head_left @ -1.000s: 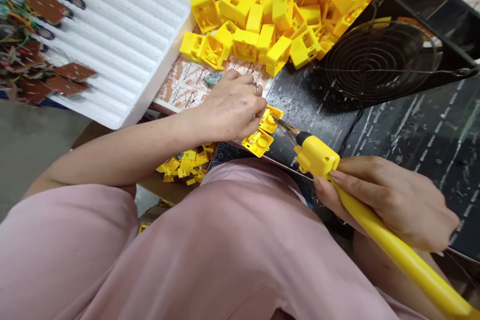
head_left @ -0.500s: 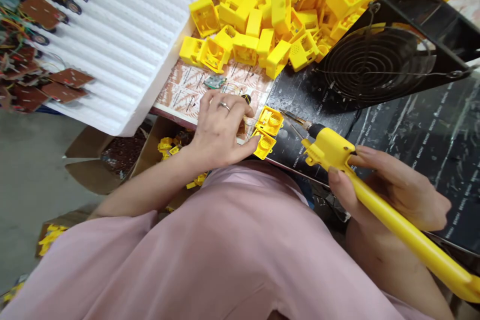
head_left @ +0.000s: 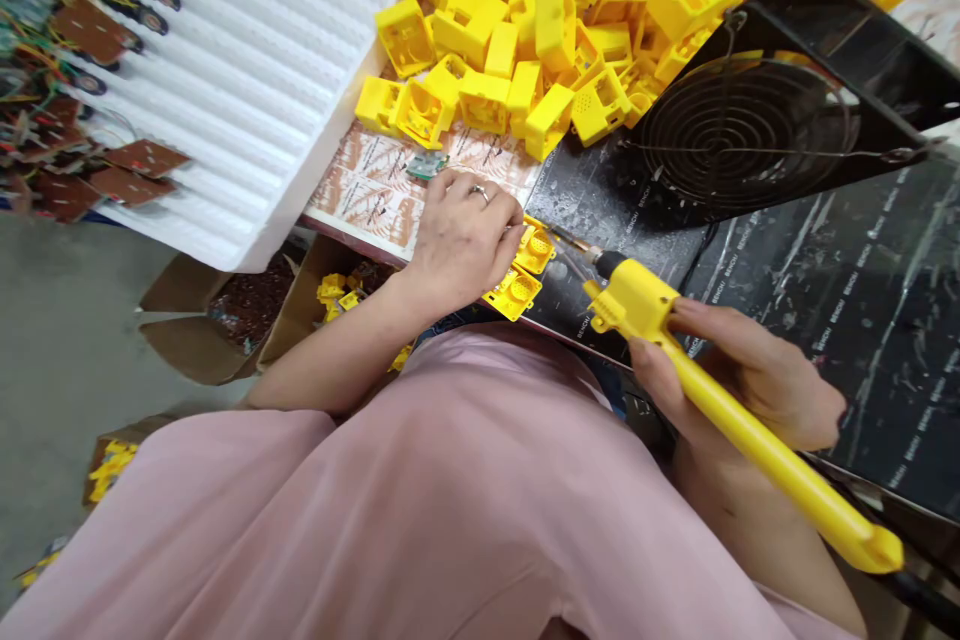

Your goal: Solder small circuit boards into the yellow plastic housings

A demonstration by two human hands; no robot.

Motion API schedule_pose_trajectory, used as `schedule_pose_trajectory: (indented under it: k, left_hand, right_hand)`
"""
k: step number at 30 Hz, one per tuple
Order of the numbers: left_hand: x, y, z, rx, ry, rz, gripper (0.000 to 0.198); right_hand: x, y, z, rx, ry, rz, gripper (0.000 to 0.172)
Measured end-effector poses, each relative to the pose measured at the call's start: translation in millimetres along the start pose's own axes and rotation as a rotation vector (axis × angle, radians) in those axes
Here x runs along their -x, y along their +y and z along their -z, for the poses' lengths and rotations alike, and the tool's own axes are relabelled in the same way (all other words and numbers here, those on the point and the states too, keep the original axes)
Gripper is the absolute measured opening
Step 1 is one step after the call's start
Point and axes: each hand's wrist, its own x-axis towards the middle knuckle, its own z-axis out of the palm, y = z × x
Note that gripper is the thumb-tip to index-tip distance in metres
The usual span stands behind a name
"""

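Note:
My right hand (head_left: 750,375) grips a yellow soldering iron (head_left: 645,298), its tip angled left with a thin solder guide tube beside it. That tip is at the right edge of a small yellow plastic housing (head_left: 537,248). A second open housing (head_left: 516,294) sits just below, at the bench edge. My left hand (head_left: 465,240), with a ring on one finger, curls over the left side of both housings. Its fingertips are pinched together there, and whatever they hold is hidden. Just beyond its knuckles lies a small green circuit board (head_left: 426,164) with thin wires.
A heap of yellow housings (head_left: 487,30) covers the back of the bench. A black fan (head_left: 720,140) with a wire guard stands at right. On the left, a ribbed white foam tray (head_left: 255,70) carries brown boards (head_left: 146,158) and wired parts. Cardboard boxes (head_left: 289,305) stand below.
My left hand has moved right and closed in over the housings, its fingers drawing together. The soldering iron has shifted slightly left, and the lower housing has moved a little left.

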Motion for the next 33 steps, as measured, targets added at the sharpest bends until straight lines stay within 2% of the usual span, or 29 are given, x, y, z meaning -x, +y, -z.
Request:
schedule_pose_trajectory:
  k: [3, 5, 7, 10, 14, 17, 21, 29, 33]
  left_hand:
    - [3, 2, -4.4, -0.07, 0.028, -0.038, 0.022]
    - [3, 2, -3.2, -0.093, 0.034, -0.055, 0.022]
    - [3, 3, -1.2, -0.099, 0.026, -0.053, 0.022]
    - [1, 5, 0.9, -0.074, -0.004, -0.04, 0.023]
    - [-1, 9, 3.1, -0.058, -0.031, -0.014, 0.024]
    - [-2, 11, 4.1, -0.052, -0.031, 0.001, 0.021]
    - [-3, 11, 4.4, -0.07, -0.056, -0.003, 0.021]
    - [-1, 8, 5.0, -0.19, -0.039, -0.073, 0.024]
    - [1, 7, 3.7, -0.191, 0.006, -0.111, 0.024]
  right_hand:
    - [-10, -5, -1, -0.027, 0.025, 0.105, 0.033]
    - [-18, -9, -1, 0.028, -0.062, 0.123, 0.019]
    - [-25, -12, -1, 0.106, -0.114, 0.133, 0.014]
    - [-31, -13, -4, 0.134, -0.134, 0.21, 0.015]
    - [-29, -9, -5, 0.048, -0.117, 0.267, 0.023]
    - [-24, -6, 0, -0.01, -0.075, 0.19, 0.024]
    - [-17, -3, 6, 0.066, 0.005, 0.064, 0.026]
    - [-22, -4, -3, -0.006, -0.03, 0.128, 0.015]
    - [-27, -7, -5, -0.028, -0.036, 0.171, 0.023]
